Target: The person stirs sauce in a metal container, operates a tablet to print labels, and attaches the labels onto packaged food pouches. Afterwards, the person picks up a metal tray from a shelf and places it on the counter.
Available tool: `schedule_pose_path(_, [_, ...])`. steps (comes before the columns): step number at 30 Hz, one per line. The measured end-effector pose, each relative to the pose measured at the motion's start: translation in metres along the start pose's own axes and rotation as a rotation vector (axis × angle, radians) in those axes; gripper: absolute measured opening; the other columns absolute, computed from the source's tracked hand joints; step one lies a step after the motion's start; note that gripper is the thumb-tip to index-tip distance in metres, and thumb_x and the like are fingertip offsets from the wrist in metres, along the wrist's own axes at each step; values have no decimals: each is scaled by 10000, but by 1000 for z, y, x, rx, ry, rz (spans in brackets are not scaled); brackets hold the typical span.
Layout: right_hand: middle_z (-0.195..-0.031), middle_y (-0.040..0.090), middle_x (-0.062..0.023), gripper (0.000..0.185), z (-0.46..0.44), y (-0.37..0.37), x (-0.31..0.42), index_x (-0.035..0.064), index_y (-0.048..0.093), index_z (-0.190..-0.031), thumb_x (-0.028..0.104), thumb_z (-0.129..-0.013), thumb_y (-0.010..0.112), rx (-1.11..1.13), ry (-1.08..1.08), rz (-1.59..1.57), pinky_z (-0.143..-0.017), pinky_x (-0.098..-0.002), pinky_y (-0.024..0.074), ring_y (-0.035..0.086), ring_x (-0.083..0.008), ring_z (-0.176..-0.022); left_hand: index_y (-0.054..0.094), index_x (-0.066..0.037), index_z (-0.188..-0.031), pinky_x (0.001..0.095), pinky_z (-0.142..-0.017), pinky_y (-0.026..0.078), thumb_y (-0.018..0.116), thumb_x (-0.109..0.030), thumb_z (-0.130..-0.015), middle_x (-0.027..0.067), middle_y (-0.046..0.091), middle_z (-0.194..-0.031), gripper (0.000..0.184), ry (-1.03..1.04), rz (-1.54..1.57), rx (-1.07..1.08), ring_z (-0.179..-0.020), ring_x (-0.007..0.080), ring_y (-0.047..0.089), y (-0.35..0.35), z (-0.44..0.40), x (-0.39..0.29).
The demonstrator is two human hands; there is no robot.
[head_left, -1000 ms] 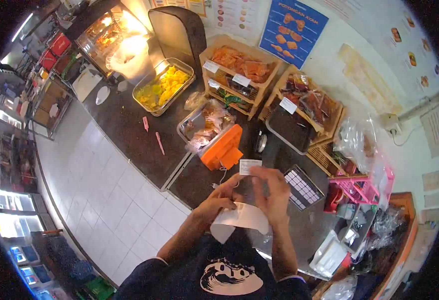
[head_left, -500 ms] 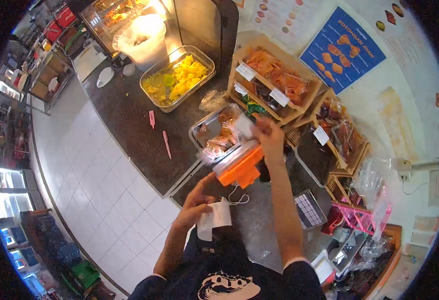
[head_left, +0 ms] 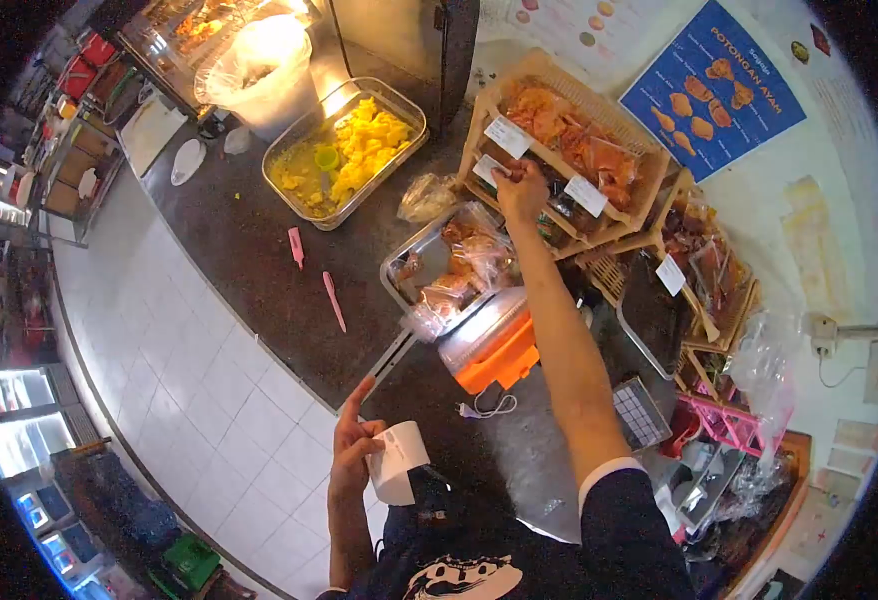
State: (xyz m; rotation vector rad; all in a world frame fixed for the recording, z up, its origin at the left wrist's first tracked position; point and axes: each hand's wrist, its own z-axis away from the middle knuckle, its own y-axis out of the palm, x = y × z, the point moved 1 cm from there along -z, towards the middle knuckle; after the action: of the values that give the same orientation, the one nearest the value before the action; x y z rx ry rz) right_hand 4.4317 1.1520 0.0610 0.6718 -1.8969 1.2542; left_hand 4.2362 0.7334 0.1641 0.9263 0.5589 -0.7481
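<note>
My left hand (head_left: 357, 445) grips a curled white paper slip (head_left: 399, 462) with faint print, its index finger pointing out. At the front of the wooden rack (head_left: 479, 130), my right hand (head_left: 522, 190) has its fingertips pinched together beside a white label (head_left: 490, 169) on the lower tier. Whether they hold that label or something small is hidden. Below my right forearm lies an orange device (head_left: 494, 350) with a clear top and a white cord. Behind it, a metal tray (head_left: 391, 272) holds plastic-wrapped browned food (head_left: 459, 275).
A glass dish (head_left: 271, 178) of yellow food stands near a lined white bucket (head_left: 259, 85). Two pink tools, one a pen-like stick (head_left: 334, 300), lie on the dark counter. At right are a calculator-like keypad (head_left: 643, 412), a pink basket (head_left: 724, 430) and plastic bags (head_left: 759, 365).
My right hand has moved from beside the metal tray up to the rack's lower tier. My left hand, still with the paper slip, has drawn back from the orange device.
</note>
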Motion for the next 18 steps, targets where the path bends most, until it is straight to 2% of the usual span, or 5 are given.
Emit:
schedule_pose_path(1, [-853,703,-100,386,1,-6,10,68,648,-912,239,-631,851,2,0,168,-715,-400,528,681,-282,-803,226,-10,-1509,208,-454,327,622,-80,-590,-20,480,-576,1003,-2,-10,-8,-491,63,456,0,-1,0])
schedule_pose_path(8, [-830,711,-130,382,-1,-13,33,100,674,-914,342,-654,814,8,37,313,-708,-429,547,685,-327,-785,222,-20,-1511,209,-480,377,571,-11,-611,8,516,-596,965,10,40,73,-499,76,487,-10,-6,3])
schedule_pose_path(10, [-944,716,-169,478,1,-17,45,38,688,-941,388,-651,836,23,121,309,-754,-435,564,698,-321,-877,224,-14,-1509,210,-476,375,563,-10,-612,8,515,-596,959,20,43,69,-495,75,485,-12,-7,6])
schedule_pose_path(15, [-976,711,-185,482,-3,-19,62,53,698,-975,385,-647,818,58,180,431,-792,-444,567,694,-330,-926,218,-15,-1515,228,-475,420,611,-47,-564,23,553,-624,1028,14,14,42,-499,90,507,-16,-9,7])
schedule_pose_path(18, [-991,710,-184,492,-12,-10,55,58,705,-991,400,-652,806,117,201,489,-814,-442,566,692,-331,-944,215,6,-1505,207,-470,393,540,-3,-609,5,514,-592,953,22,19,32,-487,68,494,-11,-7,5])
